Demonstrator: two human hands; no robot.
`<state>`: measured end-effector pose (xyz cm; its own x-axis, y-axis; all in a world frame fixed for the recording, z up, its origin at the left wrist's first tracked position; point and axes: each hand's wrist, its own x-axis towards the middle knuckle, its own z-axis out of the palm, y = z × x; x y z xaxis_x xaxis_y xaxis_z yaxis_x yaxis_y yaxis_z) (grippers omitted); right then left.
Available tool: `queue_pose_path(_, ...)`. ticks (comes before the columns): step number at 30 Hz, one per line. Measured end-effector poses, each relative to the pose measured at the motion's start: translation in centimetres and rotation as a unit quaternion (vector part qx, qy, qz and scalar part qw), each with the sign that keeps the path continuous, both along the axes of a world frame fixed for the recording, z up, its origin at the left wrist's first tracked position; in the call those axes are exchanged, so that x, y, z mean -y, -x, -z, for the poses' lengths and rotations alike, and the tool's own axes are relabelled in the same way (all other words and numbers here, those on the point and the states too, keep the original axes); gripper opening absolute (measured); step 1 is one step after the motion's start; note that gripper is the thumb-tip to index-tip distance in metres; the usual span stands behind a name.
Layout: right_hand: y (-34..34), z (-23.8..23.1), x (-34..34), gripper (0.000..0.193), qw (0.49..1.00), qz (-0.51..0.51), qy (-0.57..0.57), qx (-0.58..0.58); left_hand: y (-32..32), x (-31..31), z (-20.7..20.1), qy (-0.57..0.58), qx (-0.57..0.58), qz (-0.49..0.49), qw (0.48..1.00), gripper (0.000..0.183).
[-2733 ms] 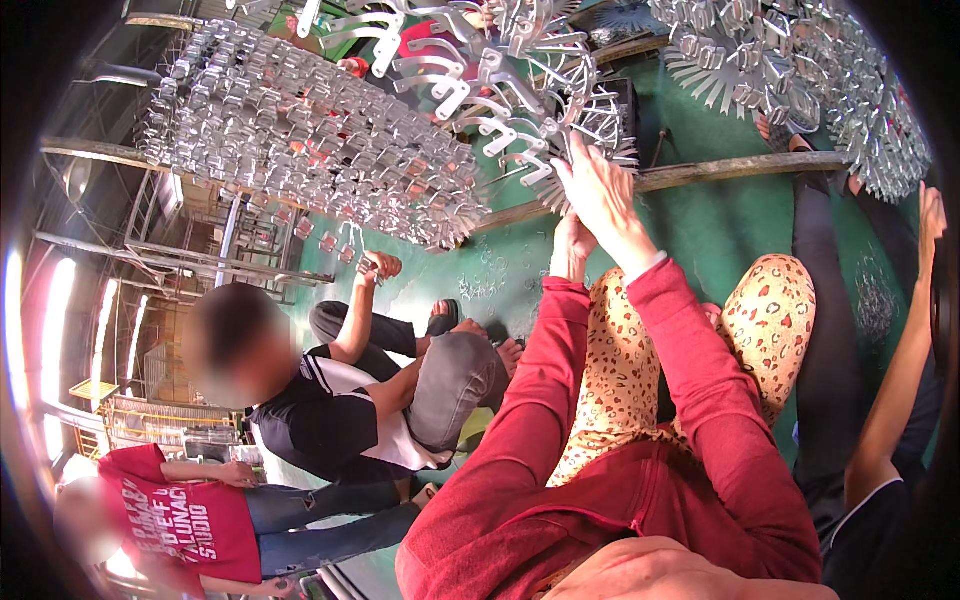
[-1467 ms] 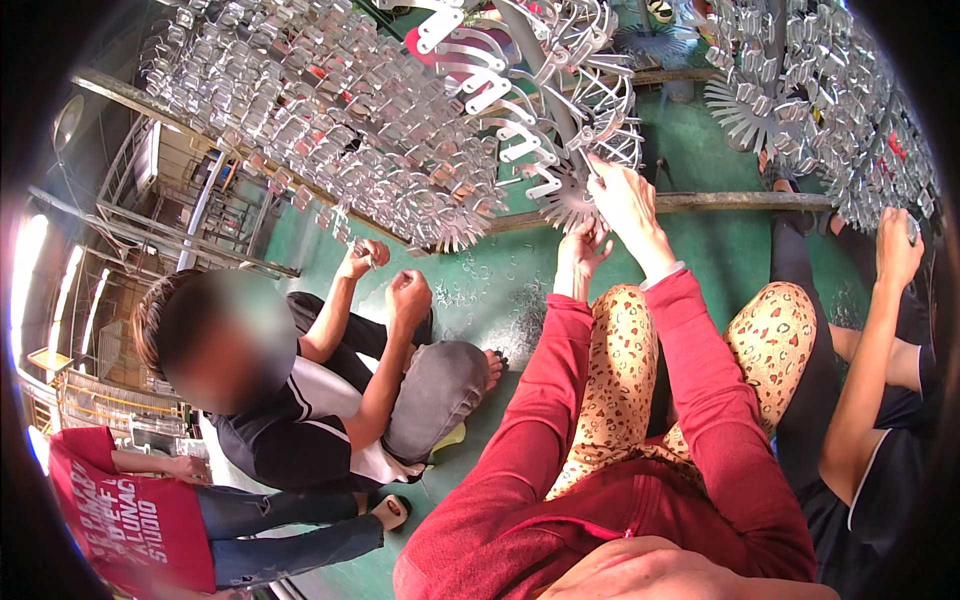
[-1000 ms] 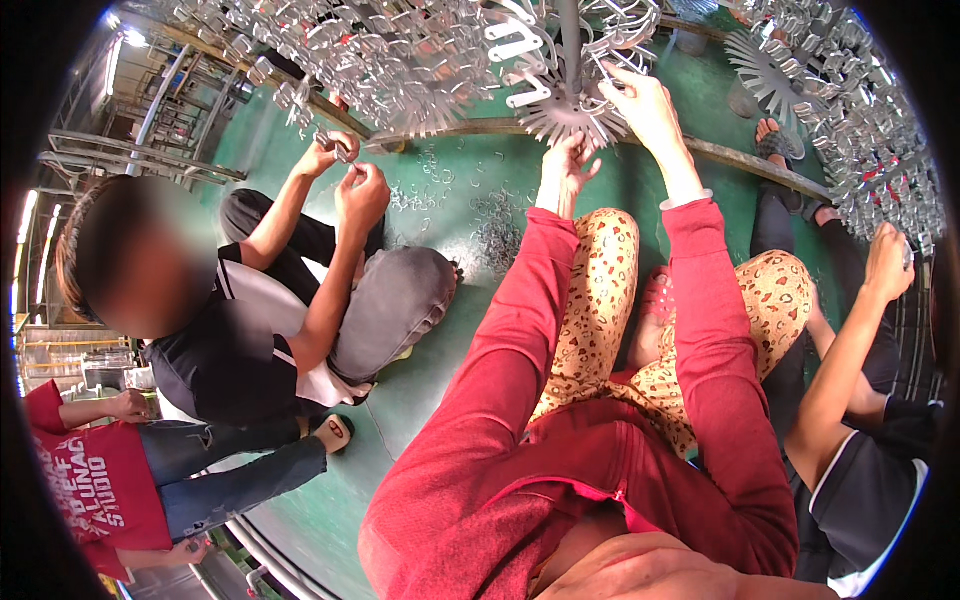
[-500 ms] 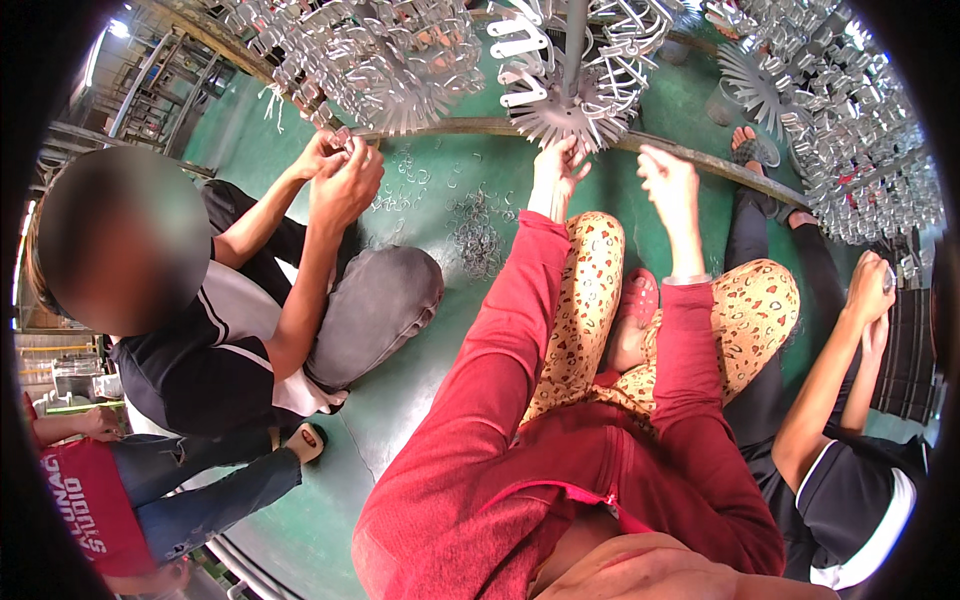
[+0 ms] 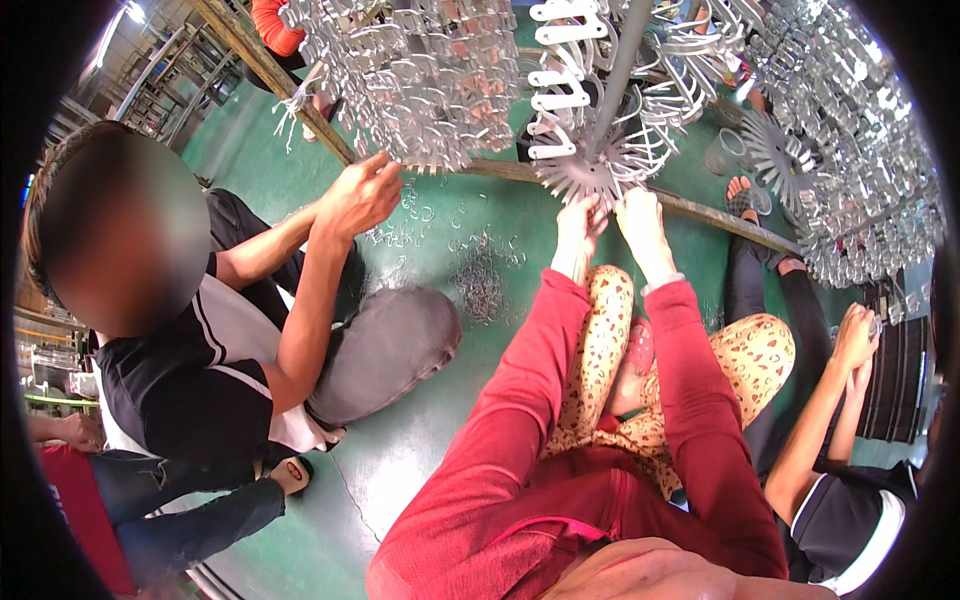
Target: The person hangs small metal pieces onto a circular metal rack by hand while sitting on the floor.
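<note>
Hands (image 5: 579,230) — two, at one disc (image 5: 584,179)

I see dull grey metal in the slotted disc (image 5: 585,175), bright, smooth metal on the brackets (image 5: 560,101) just beyond it, rough wood in the beam (image 5: 720,218) beside it, and matt red cloth sleeves (image 5: 530,385) on its near side.

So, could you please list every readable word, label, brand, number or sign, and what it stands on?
No text can be read.
Red shirt, far left: any print is too dim to read.
Finned metal disc by the left hand and right hand: no lettering can be made out.
</note>
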<state>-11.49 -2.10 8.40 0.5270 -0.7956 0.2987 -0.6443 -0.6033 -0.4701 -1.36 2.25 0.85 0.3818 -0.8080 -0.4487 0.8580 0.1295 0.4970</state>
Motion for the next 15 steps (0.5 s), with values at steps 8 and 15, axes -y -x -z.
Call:
queue_pose_path(8,-0.2,1.0,0.5,0.015,0.998,-0.027,0.063,-0.013,-0.4,-1.0,-2.4,0.035,-0.001,-0.046,0.998,0.015)
queue_pose_path(15,-1.4,-1.6,1.0,0.013,0.995,-0.014,-0.062,-0.072,-0.5,-0.4,-1.4,0.076,-0.037,-0.096,0.992,0.023)
